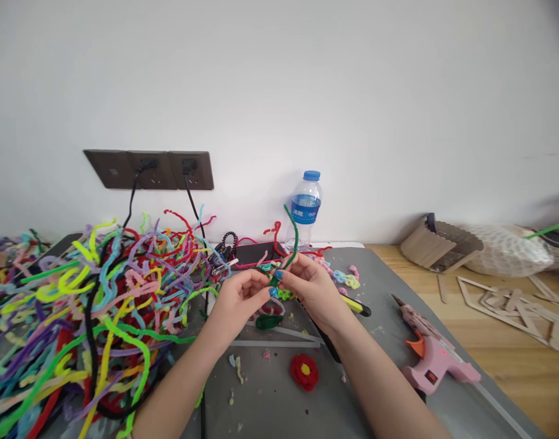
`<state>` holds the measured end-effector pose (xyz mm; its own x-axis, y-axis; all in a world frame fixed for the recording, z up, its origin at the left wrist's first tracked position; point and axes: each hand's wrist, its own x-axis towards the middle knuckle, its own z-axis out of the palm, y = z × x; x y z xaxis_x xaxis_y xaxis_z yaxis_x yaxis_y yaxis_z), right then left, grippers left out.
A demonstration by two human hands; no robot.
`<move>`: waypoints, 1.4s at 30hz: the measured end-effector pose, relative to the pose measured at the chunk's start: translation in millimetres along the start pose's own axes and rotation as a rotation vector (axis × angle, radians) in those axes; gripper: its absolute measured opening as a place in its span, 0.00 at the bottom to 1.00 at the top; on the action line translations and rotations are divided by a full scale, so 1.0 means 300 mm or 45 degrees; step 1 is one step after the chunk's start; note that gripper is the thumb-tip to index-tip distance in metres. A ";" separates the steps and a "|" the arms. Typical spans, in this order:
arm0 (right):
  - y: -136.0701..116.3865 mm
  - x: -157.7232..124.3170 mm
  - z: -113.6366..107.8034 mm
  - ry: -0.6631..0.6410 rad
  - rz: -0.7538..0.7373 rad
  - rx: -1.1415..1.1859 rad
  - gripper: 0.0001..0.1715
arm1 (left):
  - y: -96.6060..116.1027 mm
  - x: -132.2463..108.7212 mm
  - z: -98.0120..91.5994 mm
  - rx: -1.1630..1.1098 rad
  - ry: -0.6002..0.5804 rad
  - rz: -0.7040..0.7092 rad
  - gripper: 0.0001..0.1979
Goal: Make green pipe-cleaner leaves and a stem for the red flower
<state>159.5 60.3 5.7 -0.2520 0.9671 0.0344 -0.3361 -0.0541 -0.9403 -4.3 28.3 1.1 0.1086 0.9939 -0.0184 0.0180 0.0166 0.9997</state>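
Green pipe cleaner (296,235) pinched by left hand (236,302) and right hand (314,288), fingertips close together. Free end points upward, nearer right grip.

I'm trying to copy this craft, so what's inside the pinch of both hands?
A dark green fuzzy stem, pinched by the left hand and right hand, one end rising above. Fingers cover part, so any winding there can't be seen.

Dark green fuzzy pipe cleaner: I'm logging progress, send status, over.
Left hand, right hand pinching. Dark green fuzzy pipe cleaner held, one end up. Pink plastic glue gun aside, clear of hands.
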 end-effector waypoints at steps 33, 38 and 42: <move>0.006 -0.006 0.027 0.119 0.006 0.068 0.27 | 0.010 -0.010 -0.024 0.411 0.262 0.610 0.03; -0.001 -0.009 0.029 0.072 -0.005 0.074 0.27 | 0.013 -0.010 -0.020 0.199 0.303 0.399 0.04; -0.001 -0.009 0.026 0.068 -0.018 0.075 0.27 | 0.020 -0.013 -0.019 0.196 0.332 0.374 0.02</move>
<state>153.2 55.7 8.6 -0.1987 0.9797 0.0280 -0.3925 -0.0534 -0.9182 -10.4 25.2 7.2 -0.1239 0.9485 0.2916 0.1742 -0.2685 0.9474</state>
